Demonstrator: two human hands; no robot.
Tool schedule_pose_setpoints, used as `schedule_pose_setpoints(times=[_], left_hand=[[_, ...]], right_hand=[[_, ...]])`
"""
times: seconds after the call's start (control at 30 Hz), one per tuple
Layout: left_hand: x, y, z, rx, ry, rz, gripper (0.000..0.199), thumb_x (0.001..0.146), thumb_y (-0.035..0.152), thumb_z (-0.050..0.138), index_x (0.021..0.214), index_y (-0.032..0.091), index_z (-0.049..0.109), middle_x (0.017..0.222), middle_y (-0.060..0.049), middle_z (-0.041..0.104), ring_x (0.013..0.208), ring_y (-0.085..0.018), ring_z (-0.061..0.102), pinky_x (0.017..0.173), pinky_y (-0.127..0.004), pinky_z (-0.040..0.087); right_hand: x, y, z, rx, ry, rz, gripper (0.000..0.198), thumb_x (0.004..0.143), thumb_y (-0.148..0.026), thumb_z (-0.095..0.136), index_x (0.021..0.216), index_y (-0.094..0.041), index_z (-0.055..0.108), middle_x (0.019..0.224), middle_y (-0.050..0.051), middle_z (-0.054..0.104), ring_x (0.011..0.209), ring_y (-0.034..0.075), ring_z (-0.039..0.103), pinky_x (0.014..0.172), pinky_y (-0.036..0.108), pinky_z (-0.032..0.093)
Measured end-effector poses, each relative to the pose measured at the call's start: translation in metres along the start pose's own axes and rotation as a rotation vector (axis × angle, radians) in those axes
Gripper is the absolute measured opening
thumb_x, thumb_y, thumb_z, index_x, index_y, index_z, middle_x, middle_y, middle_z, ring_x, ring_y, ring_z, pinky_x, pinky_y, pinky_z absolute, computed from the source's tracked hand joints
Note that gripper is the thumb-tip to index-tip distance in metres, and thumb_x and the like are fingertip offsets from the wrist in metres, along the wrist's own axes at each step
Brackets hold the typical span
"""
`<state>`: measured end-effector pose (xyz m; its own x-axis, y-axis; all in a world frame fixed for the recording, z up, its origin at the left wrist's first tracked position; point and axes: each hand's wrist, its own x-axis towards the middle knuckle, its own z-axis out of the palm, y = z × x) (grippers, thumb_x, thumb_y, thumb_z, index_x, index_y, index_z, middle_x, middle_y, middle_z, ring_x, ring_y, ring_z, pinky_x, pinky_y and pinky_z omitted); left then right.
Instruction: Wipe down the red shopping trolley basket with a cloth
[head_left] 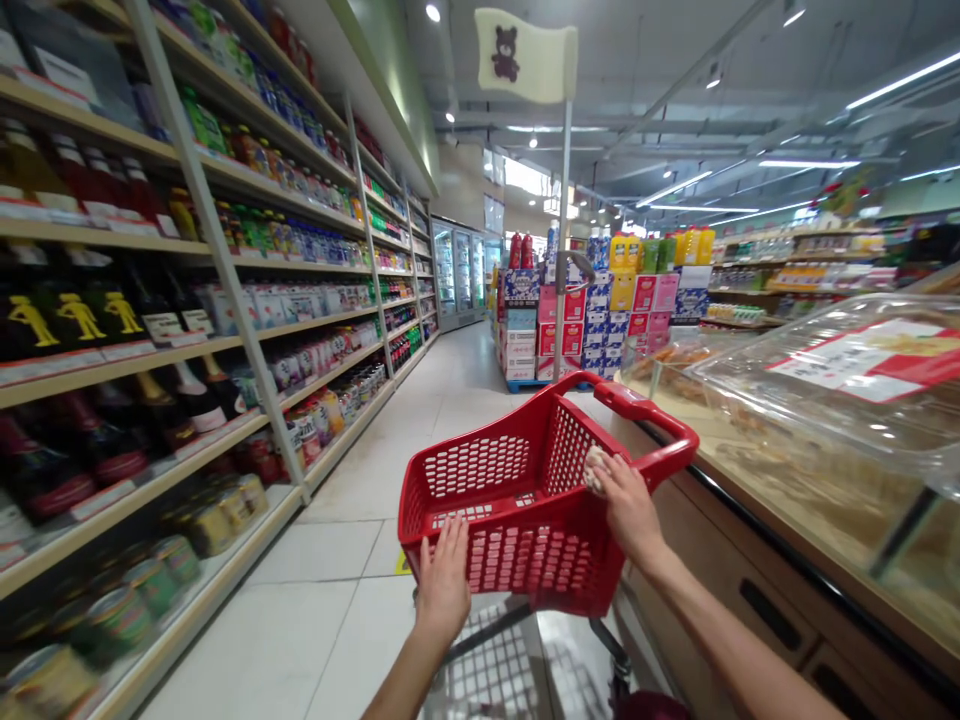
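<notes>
My left hand [444, 580] rests flat, fingers spread, against the near wall of a red perforated plastic shopping basket [517, 500] atop a cart. My right hand [626, 505] clutches a pale cloth [596, 468] at its rim, beside the wooden display counter [787, 570].

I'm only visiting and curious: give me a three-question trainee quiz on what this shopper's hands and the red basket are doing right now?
1. True or false: the left hand rests on the near rim of the red perforated plastic basket.
2. What does the right hand press against the basket's wall? A) a pale crumpled cloth B) a glass bottle C) a tin can
3. Fill in: the tall pole behind the basket carries a cream flag showing a ______.

Key: 1 true; 2 A, the pale crumpled cloth; 3 bear.
</notes>
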<state>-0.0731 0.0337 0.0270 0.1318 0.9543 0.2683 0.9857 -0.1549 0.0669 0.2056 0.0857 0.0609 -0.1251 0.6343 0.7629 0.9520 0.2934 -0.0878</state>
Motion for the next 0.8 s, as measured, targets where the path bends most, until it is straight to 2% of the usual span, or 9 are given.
schedule_pose_setpoints(times=[0.07,0.2,0.27,0.37,0.43,0.57,0.63,0.8], left_hand=[[-0.001,0.001,0.004,0.006,0.009,0.006,0.072,0.061,0.005,0.034,0.132,0.013,0.023,0.141,-0.005,0.021,0.130,-0.018,0.014,0.105,-0.043,0.010],[0.000,-0.002,0.002,0.020,0.022,0.050,0.071,0.062,0.003,0.033,0.131,0.016,0.024,0.140,-0.003,0.022,0.129,-0.018,0.016,0.105,-0.045,0.009],[-0.001,-0.009,-0.002,0.038,0.032,-0.048,0.068,0.064,0.001,0.030,0.130,0.015,0.027,0.138,-0.006,0.027,0.128,-0.020,0.019,0.104,-0.047,0.011],[-0.005,-0.021,-0.006,0.055,0.020,-0.187,0.064,0.067,0.000,0.027,0.129,0.012,0.029,0.136,-0.010,0.031,0.127,-0.022,0.023,0.102,-0.049,0.016],[-0.007,-0.024,-0.005,0.053,0.006,-0.173,0.065,0.066,-0.001,0.028,0.129,0.013,0.029,0.137,-0.009,0.031,0.127,-0.021,0.023,0.102,-0.048,0.017],[-0.010,-0.022,-0.003,0.049,0.010,-0.141,0.067,0.065,-0.003,0.027,0.129,0.014,0.029,0.137,-0.008,0.030,0.127,-0.019,0.022,0.102,-0.048,0.015],[-0.012,-0.020,-0.004,0.033,-0.005,-0.098,0.066,0.066,-0.002,0.026,0.129,0.015,0.029,0.137,-0.007,0.030,0.127,-0.018,0.024,0.102,-0.049,0.015],[-0.017,-0.011,-0.010,-0.031,-0.045,-0.103,0.070,0.063,-0.004,0.028,0.131,0.012,0.024,0.140,-0.008,0.023,0.128,-0.018,0.019,0.103,-0.048,0.015]], right_hand=[[-0.004,-0.012,0.008,0.016,-0.007,-0.042,0.041,0.079,-0.004,0.031,0.109,-0.017,0.057,0.123,0.010,0.049,0.119,0.022,0.037,0.095,0.045,0.031],[-0.015,-0.053,0.031,0.110,-0.098,-0.197,0.041,0.083,-0.008,0.031,0.115,-0.022,0.051,0.124,0.006,0.048,0.119,0.019,0.037,0.095,0.042,0.034],[-0.013,-0.051,0.031,0.123,-0.114,-0.163,0.041,0.083,-0.007,0.032,0.115,-0.021,0.052,0.125,0.007,0.048,0.120,0.020,0.036,0.096,0.043,0.032],[-0.006,-0.031,0.027,0.080,-0.078,-0.016,0.041,0.081,-0.004,0.032,0.111,-0.018,0.055,0.126,0.010,0.046,0.120,0.021,0.035,0.097,0.045,0.029],[-0.007,-0.033,0.031,0.083,-0.062,0.004,0.040,0.081,-0.004,0.032,0.110,-0.018,0.055,0.126,0.010,0.046,0.119,0.021,0.037,0.097,0.045,0.030],[-0.019,-0.072,0.052,0.221,-0.100,-0.186,0.039,0.082,-0.007,0.034,0.114,-0.021,0.052,0.125,0.008,0.048,0.120,0.018,0.037,0.096,0.042,0.033],[-0.018,-0.078,0.056,0.264,-0.110,-0.218,0.037,0.083,-0.009,0.034,0.113,-0.022,0.053,0.124,0.008,0.049,0.120,0.018,0.036,0.096,0.042,0.033],[-0.011,-0.055,0.052,0.234,-0.015,-0.035,0.038,0.085,-0.010,0.030,0.112,-0.020,0.054,0.125,0.009,0.047,0.119,0.020,0.037,0.095,0.046,0.032]])
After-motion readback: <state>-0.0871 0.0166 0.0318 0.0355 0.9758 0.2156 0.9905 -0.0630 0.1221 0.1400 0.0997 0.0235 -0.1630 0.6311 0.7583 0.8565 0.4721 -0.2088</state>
